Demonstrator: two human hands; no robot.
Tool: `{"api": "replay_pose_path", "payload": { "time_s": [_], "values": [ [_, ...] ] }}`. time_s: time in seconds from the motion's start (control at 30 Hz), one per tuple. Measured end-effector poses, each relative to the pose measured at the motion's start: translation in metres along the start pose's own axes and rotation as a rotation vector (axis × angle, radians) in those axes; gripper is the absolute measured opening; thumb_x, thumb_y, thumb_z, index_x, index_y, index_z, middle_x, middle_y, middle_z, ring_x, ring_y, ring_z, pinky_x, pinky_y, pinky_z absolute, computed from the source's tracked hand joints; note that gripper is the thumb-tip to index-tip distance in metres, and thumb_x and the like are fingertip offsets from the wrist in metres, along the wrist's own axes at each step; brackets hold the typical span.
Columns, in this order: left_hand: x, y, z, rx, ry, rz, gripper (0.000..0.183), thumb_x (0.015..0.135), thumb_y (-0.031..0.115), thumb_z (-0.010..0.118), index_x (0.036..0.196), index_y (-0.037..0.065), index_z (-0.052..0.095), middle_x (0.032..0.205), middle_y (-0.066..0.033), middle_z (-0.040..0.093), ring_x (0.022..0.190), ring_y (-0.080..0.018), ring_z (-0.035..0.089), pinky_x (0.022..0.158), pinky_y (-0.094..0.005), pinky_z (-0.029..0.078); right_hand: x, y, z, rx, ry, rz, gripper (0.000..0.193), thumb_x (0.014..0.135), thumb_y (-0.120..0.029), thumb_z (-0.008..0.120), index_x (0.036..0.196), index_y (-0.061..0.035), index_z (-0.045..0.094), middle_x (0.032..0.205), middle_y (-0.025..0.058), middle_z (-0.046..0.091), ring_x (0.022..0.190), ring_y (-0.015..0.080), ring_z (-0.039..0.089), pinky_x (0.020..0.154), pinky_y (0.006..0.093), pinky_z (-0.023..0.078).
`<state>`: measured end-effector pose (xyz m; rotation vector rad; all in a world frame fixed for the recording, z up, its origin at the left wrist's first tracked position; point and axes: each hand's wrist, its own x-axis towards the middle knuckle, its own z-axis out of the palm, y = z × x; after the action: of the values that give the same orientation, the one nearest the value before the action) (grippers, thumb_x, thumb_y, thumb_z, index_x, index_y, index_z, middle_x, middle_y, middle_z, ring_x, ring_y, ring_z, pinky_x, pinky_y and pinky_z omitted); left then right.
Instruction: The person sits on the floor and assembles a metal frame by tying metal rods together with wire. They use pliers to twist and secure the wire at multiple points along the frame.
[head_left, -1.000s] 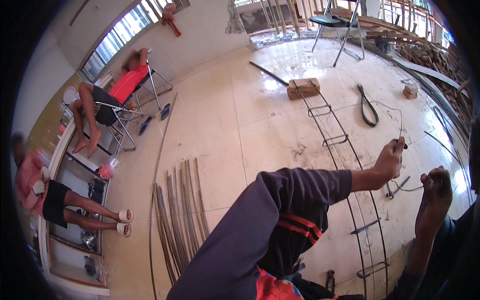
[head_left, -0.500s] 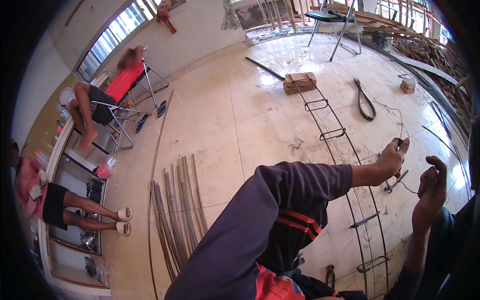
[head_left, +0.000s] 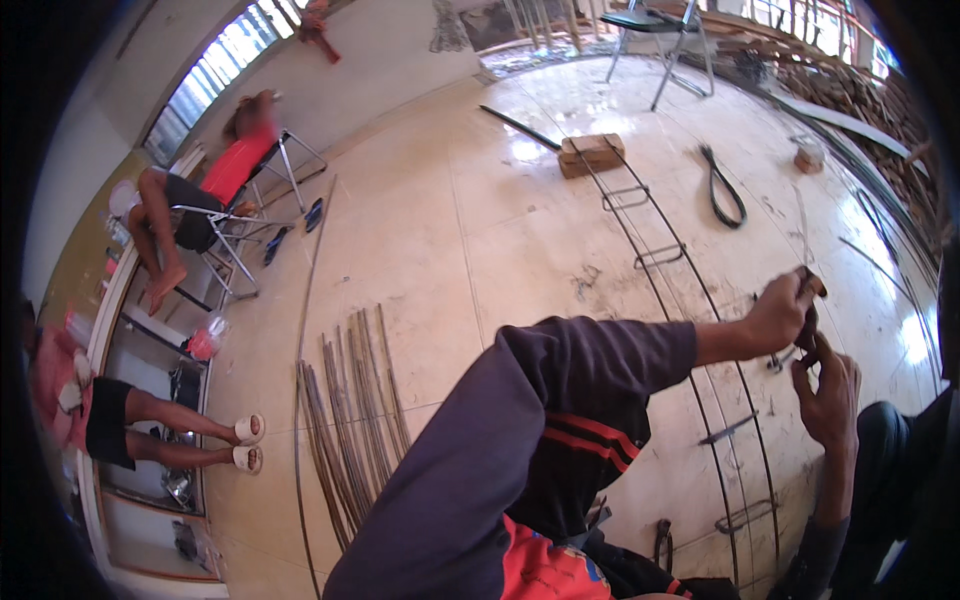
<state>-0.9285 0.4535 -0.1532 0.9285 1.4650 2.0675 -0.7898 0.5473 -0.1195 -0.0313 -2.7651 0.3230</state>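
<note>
A person's left hand (head_left: 778,312) clenched a small dark tool (head_left: 808,287) above a long rebar frame (head_left: 680,290) lying on the tiled floor (head_left: 480,220), while the right hand (head_left: 826,395), just below and touching it, pinched a thin wire (head_left: 782,360) beside the frame's rails. Loose steel rods (head_left: 350,430) lay well to the left of both hands; a wooden block (head_left: 592,155) sat far beyond them.

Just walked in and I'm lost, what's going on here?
A person is working over a ladder-like rebar frame lying on the tiled floor. Their left hand grips a small tool at a rail, and the right hand meets it just below. A bundle of loose rods lies to the left, and two other people sit by the wall.
</note>
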Motion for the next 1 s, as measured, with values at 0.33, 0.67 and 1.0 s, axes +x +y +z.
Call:
{"api": "replay_pose_path", "payload": {
  "time_s": [0.33,0.67,1.0],
  "values": [
    [0.014,0.040,-0.031,-0.060,0.211,-0.128,0.030,0.100,0.025,0.046,0.115,0.000,0.052,0.082,-0.0079,0.059,0.074,-0.0203,0.067,0.072,-0.0332,0.057,0.008,0.014,0.008,-0.263,0.134,-0.140,0.021,0.087,-0.028,0.062,0.081,-0.0079,0.065,0.063,0.0064,0.064,0.080,0.0236,0.058,0.084,0.0375,0.038],
    [0.012,0.048,-0.044,0.378,0.107,-0.172,0.045,0.099,0.036,0.047,0.091,-0.005,0.064,0.075,-0.0131,0.066,0.062,-0.0178,0.066,0.057,-0.0299,0.055,-0.018,0.012,-0.003,-0.222,0.129,-0.010,0.035,0.091,-0.038,0.056,0.078,-0.0062,0.064,0.053,0.0114,0.057,0.050,0.0281,0.061,0.049,0.0402,0.045],
    [-0.012,0.091,-0.001,1.104,-0.145,0.834,0.026,0.091,0.026,0.060,0.103,0.004,0.065,0.090,-0.0135,0.066,0.098,-0.0310,0.059,0.089,-0.0399,0.041,-0.031,0.009,-0.031,-0.020,-0.046,0.047,0.036,0.092,-0.037,0.056,0.079,-0.0053,0.067,0.058,0.0096,0.062,0.047,0.0248,0.058,0.051,0.0381,0.045]
  ]
}}
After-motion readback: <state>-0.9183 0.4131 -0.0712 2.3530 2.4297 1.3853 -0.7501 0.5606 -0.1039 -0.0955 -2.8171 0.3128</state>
